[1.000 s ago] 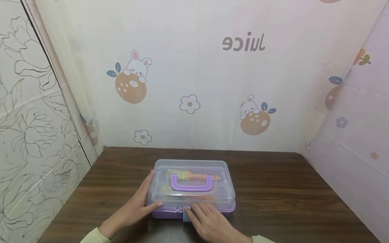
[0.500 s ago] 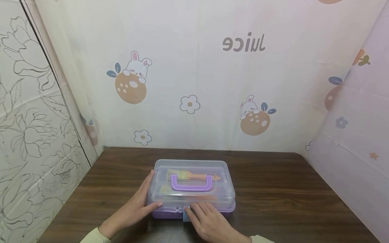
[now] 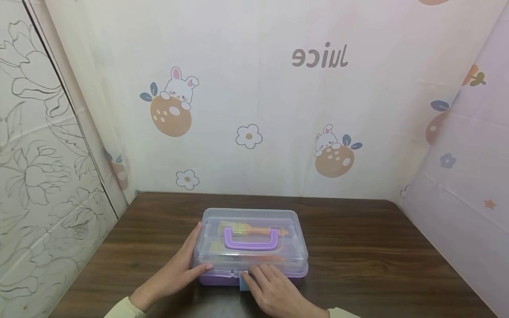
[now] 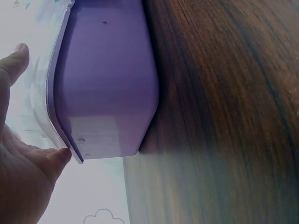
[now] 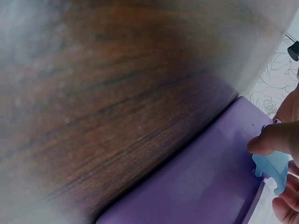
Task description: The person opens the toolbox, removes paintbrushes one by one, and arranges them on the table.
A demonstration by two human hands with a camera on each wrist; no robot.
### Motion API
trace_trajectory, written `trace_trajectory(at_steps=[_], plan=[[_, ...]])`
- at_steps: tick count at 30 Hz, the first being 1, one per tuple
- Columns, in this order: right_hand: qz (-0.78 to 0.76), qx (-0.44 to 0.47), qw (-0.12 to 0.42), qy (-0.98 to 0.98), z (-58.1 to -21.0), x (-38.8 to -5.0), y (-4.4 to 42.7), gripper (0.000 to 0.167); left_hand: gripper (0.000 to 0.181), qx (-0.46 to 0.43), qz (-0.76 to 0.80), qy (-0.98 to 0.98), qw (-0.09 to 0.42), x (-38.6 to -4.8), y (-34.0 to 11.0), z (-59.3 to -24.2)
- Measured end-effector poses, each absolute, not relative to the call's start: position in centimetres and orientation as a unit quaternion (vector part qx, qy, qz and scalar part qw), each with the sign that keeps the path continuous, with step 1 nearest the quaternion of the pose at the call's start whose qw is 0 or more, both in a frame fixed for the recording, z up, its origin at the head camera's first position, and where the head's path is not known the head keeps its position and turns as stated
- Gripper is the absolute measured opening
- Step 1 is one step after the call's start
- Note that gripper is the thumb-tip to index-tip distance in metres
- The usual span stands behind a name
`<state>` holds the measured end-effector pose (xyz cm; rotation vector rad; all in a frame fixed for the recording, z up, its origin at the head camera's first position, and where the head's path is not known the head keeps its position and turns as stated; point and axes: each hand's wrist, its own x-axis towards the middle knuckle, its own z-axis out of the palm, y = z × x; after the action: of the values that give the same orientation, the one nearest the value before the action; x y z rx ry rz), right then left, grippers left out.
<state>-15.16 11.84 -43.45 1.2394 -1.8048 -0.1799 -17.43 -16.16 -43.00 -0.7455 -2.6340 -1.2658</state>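
A plastic storage box (image 3: pixel 226 280) with a purple base and a clear lid (image 3: pixel 250 214) stands on the table. The lid is down and carries a purple handle (image 3: pixel 251 246). Through it shows a paintbrush (image 3: pixel 258 230) with an orange handle; another orange item below is blurred. My left hand (image 3: pixel 176 269) rests along the box's left side, fingers extended and thumb at the front corner; in the left wrist view its fingertips touch the lid rim. My right hand (image 3: pixel 274 289) pinches the light blue latch (image 5: pixel 273 165) at the front, thumb against it, other fingers by the lid.
The dark wood-grain table (image 3: pixel 358 251) extends on both sides of the box. Printed cloth (image 3: pixel 250 88) with rabbits and flowers hangs behind it. A line-drawn flower panel (image 3: pixel 39 176) stands at the left.
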Motion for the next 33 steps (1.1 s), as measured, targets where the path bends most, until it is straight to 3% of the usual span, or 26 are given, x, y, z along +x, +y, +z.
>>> trace_trajectory(at_steps=[33], plan=[[-0.044,0.561,0.438,-0.701,-43.45,-14.65,12.62,0.036,0.096,-0.250,-0.418,-0.870,0.073,-16.84,-15.78,-42.95]])
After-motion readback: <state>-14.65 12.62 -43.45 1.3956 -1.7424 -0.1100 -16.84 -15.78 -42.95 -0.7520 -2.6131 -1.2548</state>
